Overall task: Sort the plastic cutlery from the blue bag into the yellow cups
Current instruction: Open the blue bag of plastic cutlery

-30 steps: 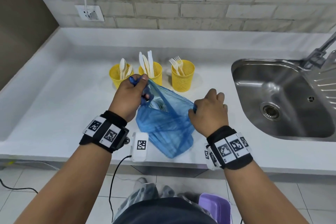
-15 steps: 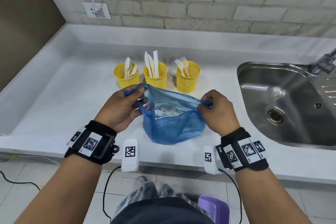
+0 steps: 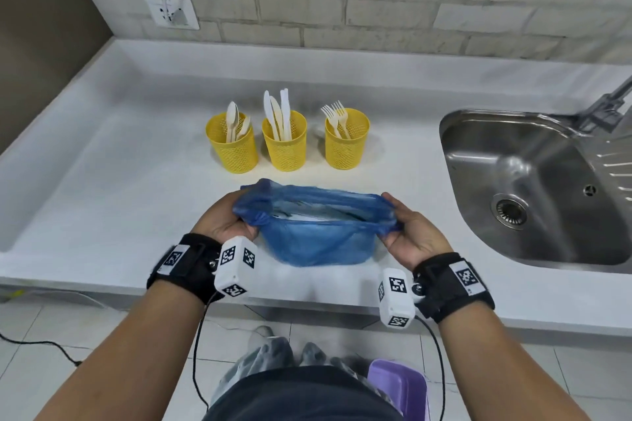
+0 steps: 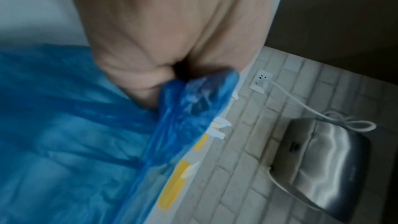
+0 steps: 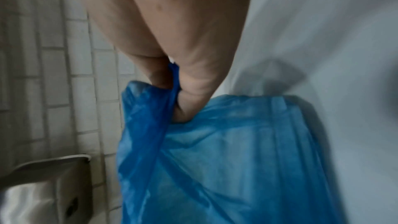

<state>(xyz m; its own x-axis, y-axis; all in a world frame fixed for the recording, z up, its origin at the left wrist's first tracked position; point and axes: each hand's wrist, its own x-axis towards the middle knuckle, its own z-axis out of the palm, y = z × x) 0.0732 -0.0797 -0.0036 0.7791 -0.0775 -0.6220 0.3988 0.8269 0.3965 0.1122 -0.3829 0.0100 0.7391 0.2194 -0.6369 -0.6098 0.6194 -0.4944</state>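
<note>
A blue plastic bag [image 3: 316, 237] sits on the white counter near its front edge, its mouth stretched wide. My left hand [image 3: 227, 222] grips the bag's left rim [image 4: 200, 98], and my right hand [image 3: 408, 232] pinches the right rim [image 5: 172, 89]. White cutlery [image 3: 307, 215] shows faintly inside the bag. Behind it stand three yellow mesh cups: the left cup [image 3: 234, 145] holds spoons, the middle cup [image 3: 284, 142] knives, the right cup [image 3: 346, 140] forks.
A steel sink [image 3: 533, 188] with a tap lies to the right. The white counter [image 3: 119, 181] stretches left to a raised edge. A wall socket [image 3: 171, 12] with a white cable is at the back. A purple bin [image 3: 400, 386] stands on the floor.
Both hands have moved apart and lowered, pulling the bag's mouth from a bunched, raised shape into a wide flat opening. The bag now lies closer to the counter's front edge.
</note>
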